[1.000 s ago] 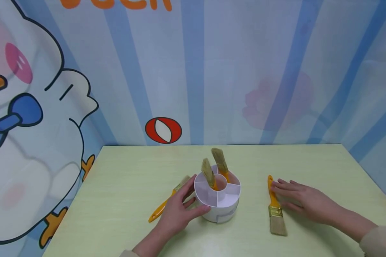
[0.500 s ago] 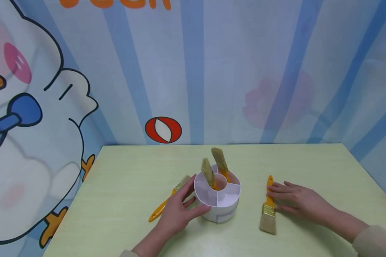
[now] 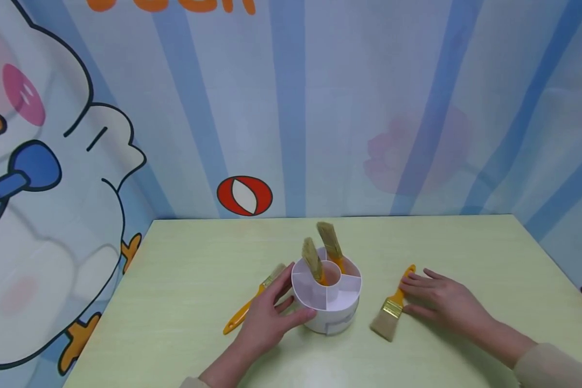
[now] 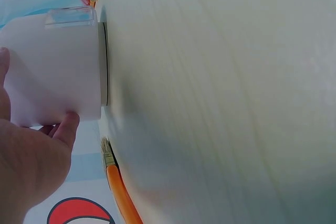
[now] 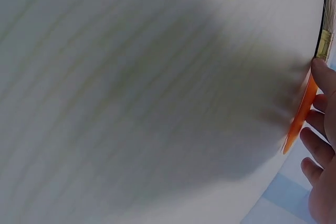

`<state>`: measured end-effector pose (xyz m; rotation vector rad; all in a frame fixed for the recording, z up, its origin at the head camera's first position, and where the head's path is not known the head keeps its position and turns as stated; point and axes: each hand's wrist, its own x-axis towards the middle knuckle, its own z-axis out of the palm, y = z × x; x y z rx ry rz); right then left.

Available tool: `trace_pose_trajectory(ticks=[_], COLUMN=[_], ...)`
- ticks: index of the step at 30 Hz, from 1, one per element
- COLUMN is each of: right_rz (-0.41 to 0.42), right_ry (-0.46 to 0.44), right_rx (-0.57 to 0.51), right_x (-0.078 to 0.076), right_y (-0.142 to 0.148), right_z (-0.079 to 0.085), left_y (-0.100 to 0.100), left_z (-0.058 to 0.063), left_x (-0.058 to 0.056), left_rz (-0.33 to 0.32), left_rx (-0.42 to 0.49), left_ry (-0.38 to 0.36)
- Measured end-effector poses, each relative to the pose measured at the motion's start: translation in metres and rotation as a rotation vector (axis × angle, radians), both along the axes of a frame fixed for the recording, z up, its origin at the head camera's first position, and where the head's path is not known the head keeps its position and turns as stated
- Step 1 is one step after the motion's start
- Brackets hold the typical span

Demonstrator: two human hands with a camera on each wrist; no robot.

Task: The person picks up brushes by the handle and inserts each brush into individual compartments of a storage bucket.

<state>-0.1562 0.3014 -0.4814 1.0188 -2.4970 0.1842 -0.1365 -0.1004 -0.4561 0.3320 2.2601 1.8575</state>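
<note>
Holder: a round, white plastic, compartmented caddy (image 3: pixel 341 304) stands upright, mid-table; clock directions run from it, backdrop at 12.
Centre well: a tan-bristled brush (image 3: pixel 312 258), bristles up, leaning towards 11 o'clock.
Outer compartment, 1 o'clock: a second tan-bristled brush (image 3: pixel 331 240), bristles up.
Left hand: at 8 o'clock, the left hand (image 3: pixel 267 320) grips the caddy's side, thumb at the front.
Loose brush: near 3 o'clock, a flat brush with orange-yellow handle and gold ferrule (image 3: pixel 393 307) lies on the table, bristles towards 7.
Right hand: farther out at 3, the right hand (image 3: pixel 446 299) touches that handle, fingers mostly extended.
Other brush: at 9 o'clock, an orange-yellow-handled brush (image 3: pixel 242 314) lies flat, bristles towards 1.
Surface: pale yellow-green table (image 3: pixel 199 258).
Backdrop: blue-striped sheet (image 3: pixel 244 134) at 12.
</note>
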Motion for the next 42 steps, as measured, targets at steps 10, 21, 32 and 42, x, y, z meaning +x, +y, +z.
trace_pose_trajectory(ticks=[10, 21, 32, 42], right_rz=[0.006, 0.121, 0.103, 0.023], right_ry=[-0.009, -0.157, -0.115, -0.151], right_rx=[-0.011, -0.032, -0.109, -0.109], right_x=[-0.001, -0.007, -0.013, -0.009], right_y=[-0.001, -0.005, -0.011, -0.013], right_z=[0.001, 0.010, 0.005, 0.002], left_y=[0.000, 0.000, 0.000, -0.001], left_z=[0.000, -0.001, 0.000, -0.002], left_x=[0.000, -0.001, 0.000, 0.000], left_rz=[-0.001, 0.005, 0.004, 0.004], left_rx=[0.000, -0.013, 0.000, 0.001], left_ry=[0.007, -0.004, -0.010, 0.001])
